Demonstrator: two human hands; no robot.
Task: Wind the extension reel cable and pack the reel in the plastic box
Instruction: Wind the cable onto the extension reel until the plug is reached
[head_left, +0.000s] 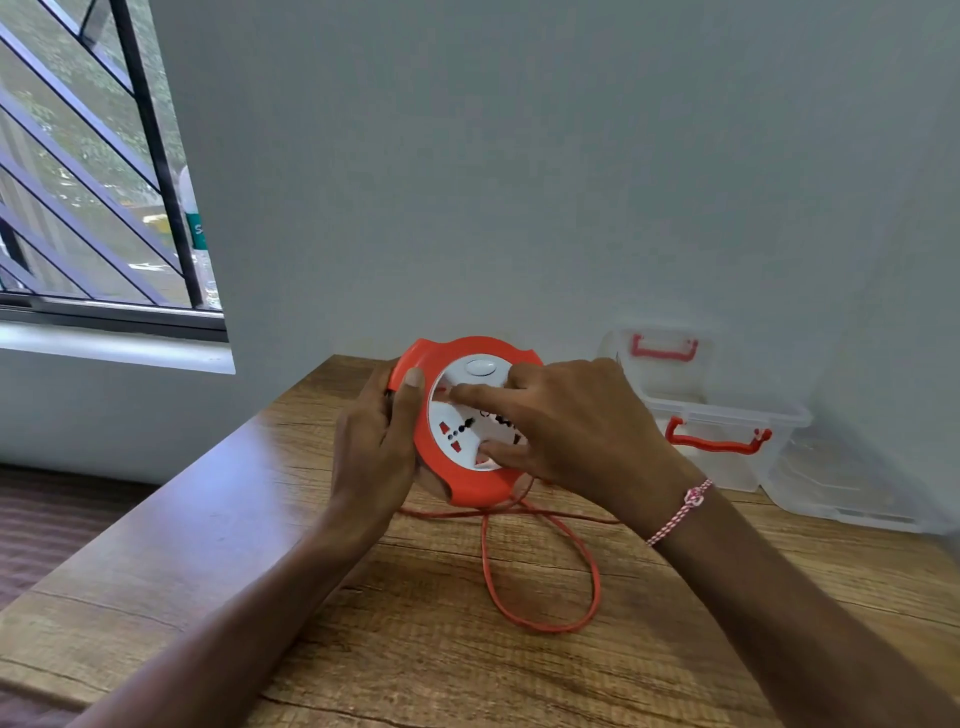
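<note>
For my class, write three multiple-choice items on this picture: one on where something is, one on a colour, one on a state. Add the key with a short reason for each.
1. Where is the plastic box?
A. on the table by the wall, right of the reel
B. on the floor
C. on the window sill

2. What colour is the loose cable?
A. black
B. orange
C. white

3. How much of the cable is wound?
A. all of it
B. not all; a loop lies on the table
C. the cable is cut off

Key: 1 A, the box sits behind the right hand. 2 B, it matches the reel rim. 3 B, the loop trails below the left hand.
</note>
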